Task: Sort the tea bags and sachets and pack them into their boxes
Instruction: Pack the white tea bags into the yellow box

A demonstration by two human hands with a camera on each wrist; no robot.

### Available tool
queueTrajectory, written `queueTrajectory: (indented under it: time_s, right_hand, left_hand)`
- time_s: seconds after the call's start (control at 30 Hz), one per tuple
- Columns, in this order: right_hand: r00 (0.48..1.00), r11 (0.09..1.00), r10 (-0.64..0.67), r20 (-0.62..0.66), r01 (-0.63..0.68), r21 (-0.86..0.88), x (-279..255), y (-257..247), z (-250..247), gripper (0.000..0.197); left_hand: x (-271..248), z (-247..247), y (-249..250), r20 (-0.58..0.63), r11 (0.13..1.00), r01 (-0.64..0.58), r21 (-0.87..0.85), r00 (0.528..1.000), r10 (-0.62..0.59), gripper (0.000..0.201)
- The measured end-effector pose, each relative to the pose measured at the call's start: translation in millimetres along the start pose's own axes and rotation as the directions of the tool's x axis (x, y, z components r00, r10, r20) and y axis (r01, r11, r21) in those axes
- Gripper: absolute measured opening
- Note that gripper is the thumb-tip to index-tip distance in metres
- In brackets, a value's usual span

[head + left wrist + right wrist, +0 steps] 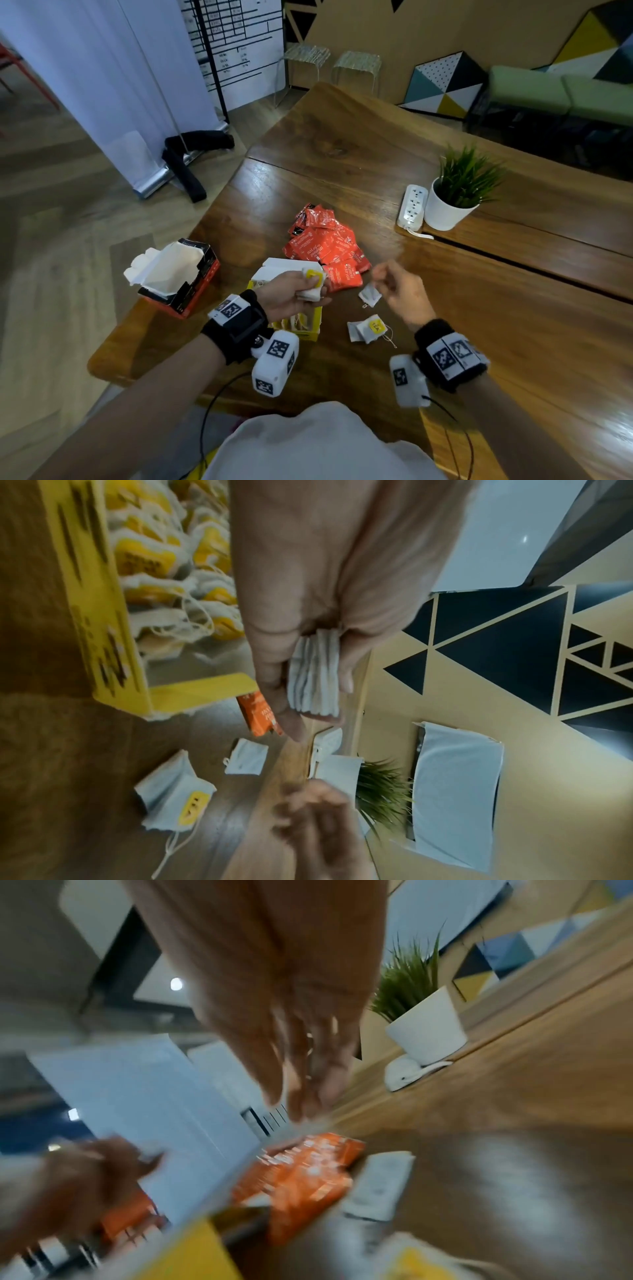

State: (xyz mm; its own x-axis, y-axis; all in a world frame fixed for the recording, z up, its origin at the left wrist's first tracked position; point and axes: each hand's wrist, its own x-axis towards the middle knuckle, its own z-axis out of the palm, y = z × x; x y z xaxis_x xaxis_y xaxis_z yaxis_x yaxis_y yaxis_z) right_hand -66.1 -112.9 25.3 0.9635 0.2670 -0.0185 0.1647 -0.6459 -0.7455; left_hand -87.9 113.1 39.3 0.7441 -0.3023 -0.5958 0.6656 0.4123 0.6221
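Fingers of your left hand point(294, 291) curl around a stack of tea bags point(315, 674), pinched between thumb and fingertips above the yellow box point(310, 323). Your right hand point(400, 291) is blurred; its fingers look loosely bent over a single tea bag point(370, 295) on the table point(342, 144), but you cannot tell whether they pinch it.

Largest first: the red box point(178, 274) stands open at the table's left edge, so a careless elbow could likely knock it off. The red sachets point(325, 243) lie heaped just beyond the yellow box; reaching across may drag them along. Loose tea bags point(368, 329) trail strings that could snag. Open tabletop lies to your right.
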Motion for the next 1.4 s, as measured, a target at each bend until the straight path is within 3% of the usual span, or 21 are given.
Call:
queueTrajectory:
  time_s: [0.07,0.17,0.27,0.4,0.47,0.53,0.63,0.73,0.8,0.87,0.93,1.03,1.07,1.13,1.2,1.27,1.4]
  right_hand:
    - [0.956,0.930,0.197,0.217,-0.112,-0.350,-1.1,19.5,7.1,0.011]
    - [0.893,0.807,0.295,0.341,-0.041,-0.590,-13.5,24.7,30.7,0.024]
    - [0.898,0.785,0.299,0.322,-0.040,-0.618,-22.3,20.4,47.1,0.035]
    - [0.899,0.847,0.341,0.274,-0.167,-0.505,-21.1,22.1,43.9,0.002]
    - [0.900,0.865,0.364,0.241,-0.230,-0.445,-21.3,26.3,37.8,0.008]
    - [0.929,0.888,0.347,0.131,-0.281,-0.365,-20.9,27.9,29.4,0.009]
    - [0.980,0.953,0.195,-0.037,-0.198,-0.231,-20.3,10.8,17.1,0.008]
    - [0.976,0.936,-0.176,-0.131,0.125,-0.327,-21.8,-26.4,15.3,0.007]
    - [0.921,0.825,-0.385,-0.060,0.314,-0.470,-24.2,-46.0,22.5,0.005]
    - [0.885,0.737,-0.462,0.063,0.422,-0.528,-26.1,-49.7,32.7,0.005]
    - [0.880,0.771,-0.459,0.120,0.462,-0.437,-23.5,-47.2,33.2,0.007]
    - [0.958,0.953,-0.287,-0.007,0.285,-0.106,-12.7,-29.1,23.5,0.006]
    - [0.986,0.983,-0.168,-0.025,0.165,-0.082,-8.2,-18.2,20.5,0.008]
    - [0.990,0.958,0.082,0.118,-0.046,-0.283,-2.7,3.4,22.0,0.017]
    - [0.921,0.845,0.250,0.299,-0.057,-0.531,-3.9,19.8,32.2,0.036]
    - [0.883,0.808,0.292,0.367,-0.022,-0.589,-6.2,25.4,40.4,0.048]
    - [0.874,0.811,0.251,0.417,0.046,-0.584,-4.9,24.9,39.8,0.023]
  left_hand:
    - [-1.7,-6.3,-4.3,-0.001,0.999,0.002,0.034,1.000,-0.002,0.015]
    - [-2.8,-9.0,-8.8,-0.001,0.996,-0.010,0.084,1.000,0.010,0.017]
    - [-4.2,-5.9,-9.2,-0.009,0.998,-0.004,0.070,1.000,0.005,0.030]
    - [-4.0,-5.9,-9.4,0.003,0.999,0.032,0.005,0.999,-0.032,0.054]
    - [-2.8,-6.3,-10.3,-0.002,0.998,0.066,-0.009,0.998,-0.066,0.058]
    - [-0.7,-5.0,-12.4,-0.002,0.994,0.107,0.007,0.994,-0.107,0.060]
    - [1.6,1.2,-16.0,-0.009,0.987,0.152,0.050,0.988,-0.152,0.062]
    - [2.5,12.0,-19.5,0.074,0.983,0.174,0.050,0.981,-0.177,0.062]
    - [5.0,20.5,-21.5,0.148,0.988,0.155,0.024,0.976,-0.157,0.057]
    - [8.1,26.7,-22.3,0.151,0.992,0.125,0.007,0.981,-0.125,0.048]
    - [9.9,27.1,-20.9,0.102,0.996,0.094,0.001,0.990,-0.094,0.034]
    - [6.3,17.1,-16.0,0.028,0.999,0.034,-0.025,0.999,-0.033,0.021]
    - [5.7,12.3,-15.0,0.025,1.000,0.025,-0.014,0.999,-0.025,0.018]
    - [2.4,5.4,-14.3,0.035,0.999,0.031,0.031,0.999,-0.032,0.013]
    - [-1.1,1.6,-13.7,0.067,0.997,0.046,0.068,0.996,-0.051,0.011]
    - [-4.6,-2.9,-8.8,0.091,0.997,0.026,0.073,0.995,-0.033,0.012]
    - [-12.7,-18.5,18.4,0.058,0.998,-0.055,0.019,0.997,0.053,0.018]
